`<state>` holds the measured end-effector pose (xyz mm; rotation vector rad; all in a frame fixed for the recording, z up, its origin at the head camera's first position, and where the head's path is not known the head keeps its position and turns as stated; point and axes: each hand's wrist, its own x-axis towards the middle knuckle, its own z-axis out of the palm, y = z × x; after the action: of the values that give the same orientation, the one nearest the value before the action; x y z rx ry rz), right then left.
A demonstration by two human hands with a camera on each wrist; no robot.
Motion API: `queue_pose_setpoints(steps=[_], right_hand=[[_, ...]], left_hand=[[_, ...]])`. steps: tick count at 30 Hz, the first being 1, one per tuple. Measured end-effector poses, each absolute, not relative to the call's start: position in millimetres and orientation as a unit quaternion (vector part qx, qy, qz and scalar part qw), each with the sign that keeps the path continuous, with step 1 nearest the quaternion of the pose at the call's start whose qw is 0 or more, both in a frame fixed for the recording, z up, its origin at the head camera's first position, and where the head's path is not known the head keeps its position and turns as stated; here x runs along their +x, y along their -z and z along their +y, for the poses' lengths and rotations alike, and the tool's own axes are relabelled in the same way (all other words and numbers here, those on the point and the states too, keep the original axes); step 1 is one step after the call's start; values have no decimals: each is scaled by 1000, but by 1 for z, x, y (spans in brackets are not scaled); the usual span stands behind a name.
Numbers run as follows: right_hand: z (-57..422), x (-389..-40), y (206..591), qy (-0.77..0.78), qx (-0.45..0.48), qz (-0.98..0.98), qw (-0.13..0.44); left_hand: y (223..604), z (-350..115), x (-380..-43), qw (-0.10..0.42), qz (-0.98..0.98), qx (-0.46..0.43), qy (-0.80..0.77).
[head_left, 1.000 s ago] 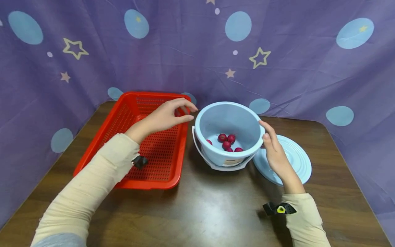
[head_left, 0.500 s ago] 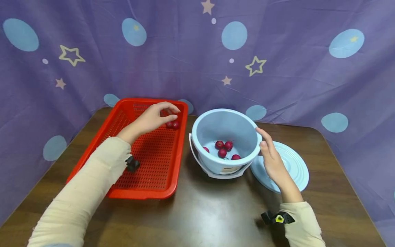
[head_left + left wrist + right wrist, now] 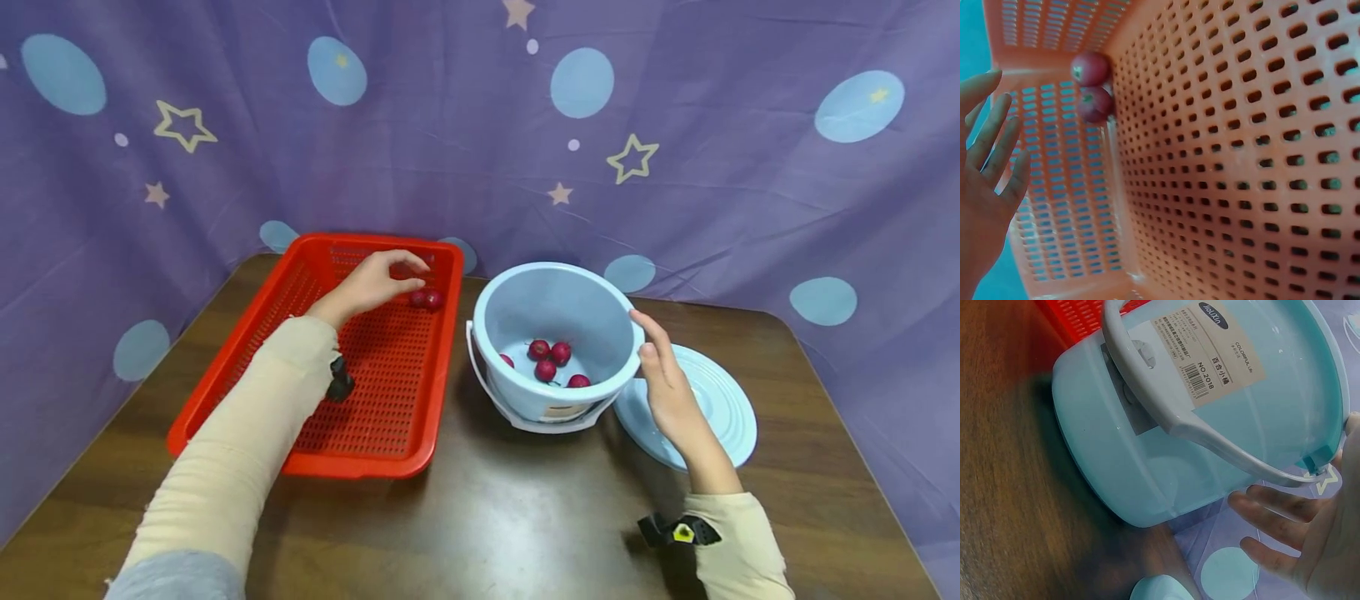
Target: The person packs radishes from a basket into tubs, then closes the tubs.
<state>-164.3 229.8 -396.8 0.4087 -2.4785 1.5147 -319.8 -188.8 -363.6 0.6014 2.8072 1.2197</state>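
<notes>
My left hand [image 3: 375,283] hovers inside the red basket [image 3: 442,392], fingers spread and bent a little, holding nothing. Two round red radishes [image 3: 426,299] lie in its far right corner, just past my fingertips. In the left wrist view these radishes [image 3: 1092,87] sit against the slotted wall, apart from my left hand [image 3: 991,150]. Beside the basket stands a light blue bucket [image 3: 558,287] with several radishes [image 3: 546,369] on its bottom. My right hand [image 3: 667,387] touches the bucket's right rim; the right wrist view shows its fingers [image 3: 1272,519] loosely extended along the bucket's side.
A light blue round lid [image 3: 723,400] lies on the brown wooden table [image 3: 525,517], right of the bucket. The bucket's pale handle [image 3: 551,427] hangs down in front. Behind the table hangs a purple curtain [image 3: 450,183] with stars and blue dots.
My left hand has moved left from beside the bucket to over the basket's far right corner. One radish fewer shows in the bucket. My right hand stays at the rim.
</notes>
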Motion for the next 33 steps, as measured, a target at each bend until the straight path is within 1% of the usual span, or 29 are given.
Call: queue_pose_setpoints(steps=[6,12,22,27,33], right_hand=[[230,-166,397,-510,142,-842,102],[229,-166,393,-519,147,-836,104],[229,-163,396,-517,144,-837,106],[229,-163,396,-515,143,-838,105],[229,-163,394,-515,142,-839,105]], left_hand=[[377,-196,-328,19,908,164,-385],[387,-197,-333,12,905,155,-396],[399,-195,-333,42,930,154,-330],[404,-194,-332,36,941,146,-304],[410,-189,-331,16,962,136,-235]])
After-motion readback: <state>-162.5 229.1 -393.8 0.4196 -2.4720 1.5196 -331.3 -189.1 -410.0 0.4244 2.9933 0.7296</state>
